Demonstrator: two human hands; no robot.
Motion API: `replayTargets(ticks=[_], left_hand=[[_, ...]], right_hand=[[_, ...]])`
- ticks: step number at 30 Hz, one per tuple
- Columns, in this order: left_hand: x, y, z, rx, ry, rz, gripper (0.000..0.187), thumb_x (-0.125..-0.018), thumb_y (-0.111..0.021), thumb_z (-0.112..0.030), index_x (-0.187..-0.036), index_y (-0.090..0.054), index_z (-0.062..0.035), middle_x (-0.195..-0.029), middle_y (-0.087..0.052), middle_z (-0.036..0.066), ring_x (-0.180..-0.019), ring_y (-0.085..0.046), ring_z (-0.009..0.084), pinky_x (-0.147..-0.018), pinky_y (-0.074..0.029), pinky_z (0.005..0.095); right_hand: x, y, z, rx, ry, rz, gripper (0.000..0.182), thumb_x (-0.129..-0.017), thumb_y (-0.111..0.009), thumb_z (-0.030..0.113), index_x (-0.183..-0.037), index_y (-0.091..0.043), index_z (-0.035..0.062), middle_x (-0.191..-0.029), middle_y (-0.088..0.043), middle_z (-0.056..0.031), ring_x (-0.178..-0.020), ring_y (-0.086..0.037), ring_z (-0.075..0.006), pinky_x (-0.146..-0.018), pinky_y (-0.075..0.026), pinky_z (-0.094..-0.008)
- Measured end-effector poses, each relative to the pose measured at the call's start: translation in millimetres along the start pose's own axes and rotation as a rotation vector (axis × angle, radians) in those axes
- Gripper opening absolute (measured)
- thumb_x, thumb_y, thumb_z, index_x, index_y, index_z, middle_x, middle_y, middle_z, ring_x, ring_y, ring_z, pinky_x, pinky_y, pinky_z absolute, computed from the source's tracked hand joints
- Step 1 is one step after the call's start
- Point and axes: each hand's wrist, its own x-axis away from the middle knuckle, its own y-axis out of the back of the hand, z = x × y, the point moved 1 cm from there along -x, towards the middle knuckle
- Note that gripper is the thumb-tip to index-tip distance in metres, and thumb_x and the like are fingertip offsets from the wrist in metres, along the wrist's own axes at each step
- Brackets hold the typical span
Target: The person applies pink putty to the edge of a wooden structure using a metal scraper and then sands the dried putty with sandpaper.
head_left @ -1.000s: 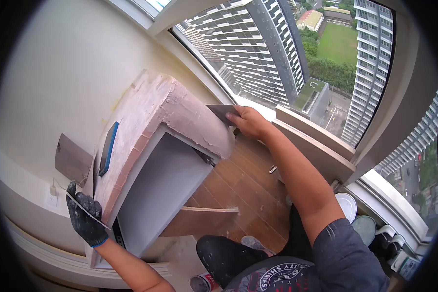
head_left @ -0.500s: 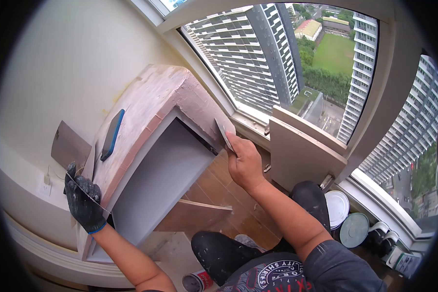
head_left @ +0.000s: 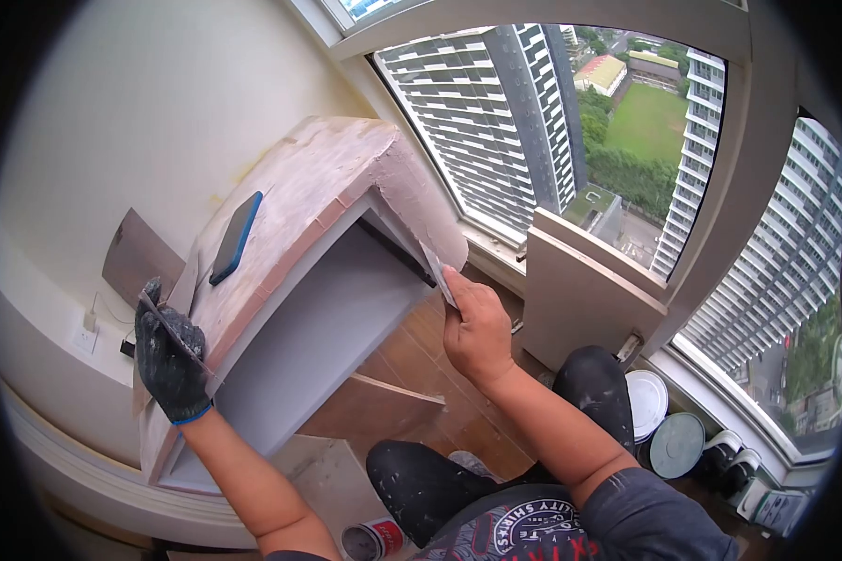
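My right hand is bare and closed on a thin flat scraper. The blade lies against the front edge of the cabinet's far side, where pinkish filler coats the surface. My left hand wears a dark, stained glove and grips a thin flat plate, seen nearly edge-on, beside the near end of the cabinet. The box-like cabinet has a smeared pinkish top and an open front with a pale grey inside. On that top rests a blue-edged phone.
Behind my left hand, a curved brownish sheet leans by the wall near an outlet. Loose panels stand at the window. A white lid, a greenish lid and a can are near my legs.
The view has shifted, so the cabinet appears farther right. My right hand's scraper has moved from the filled side face toward its front edge. The plate in my left hand is tilted differently.
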Motion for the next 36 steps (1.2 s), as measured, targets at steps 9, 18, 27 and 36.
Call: replayTargets(ticks=[9,18,27,36], left_hand=[[45,-43,-5,-0.326,-0.302,-0.242,0.041,-0.096,-0.062,-0.012,-0.134,-0.055,0.0016,-0.110,-0.064,0.012,-0.092,-0.063,0.0235,-0.080,-0.052,0.0365],[155,-179,53,-1.098,-0.566,0.468,0.053,-0.073,-0.069,-0.001,-0.126,-0.065,-0.0033,-0.103,-0.061,0.013,-0.092,-0.060,0.0334,-0.081,-0.046,0.0465],[161,-207,72,-1.079,-0.525,0.457,0.060,-0.065,-0.068,-0.001,-0.125,-0.066,-0.0025,-0.100,-0.063,0.013,-0.090,-0.060,0.0339,-0.078,-0.047,0.0465],[114,-158,53,-0.015,0.316,-0.065,0.035,-0.094,-0.067,-0.017,-0.122,-0.063,0.0033,-0.109,-0.067,0.011,-0.102,-0.062,0.0231,-0.088,-0.052,0.0343]], right_hand=[[-18,35,0,-0.459,-0.438,0.014,0.032,-0.102,-0.055,0.019,-0.127,-0.062,0.0005,-0.091,-0.070,-0.0103,-0.087,-0.064,-0.0236,-0.079,-0.050,-0.0390],[-4,70,37,-0.961,-0.721,-0.153,0.035,-0.109,-0.045,0.027,-0.125,-0.058,-0.0019,-0.112,-0.064,-0.0051,-0.098,-0.054,-0.0105,-0.090,-0.043,-0.0276],[22,82,57,-0.655,-0.276,0.138,0.031,-0.107,-0.042,0.020,-0.106,-0.063,-0.0031,-0.085,-0.066,-0.0164,-0.074,-0.061,-0.0296,-0.076,-0.049,-0.0385],[27,77,20,-1.339,-1.013,0.604,0.036,-0.106,-0.049,0.027,-0.120,-0.060,-0.0043,-0.110,-0.070,-0.0113,-0.095,-0.069,-0.0181,-0.088,-0.055,-0.0331]])
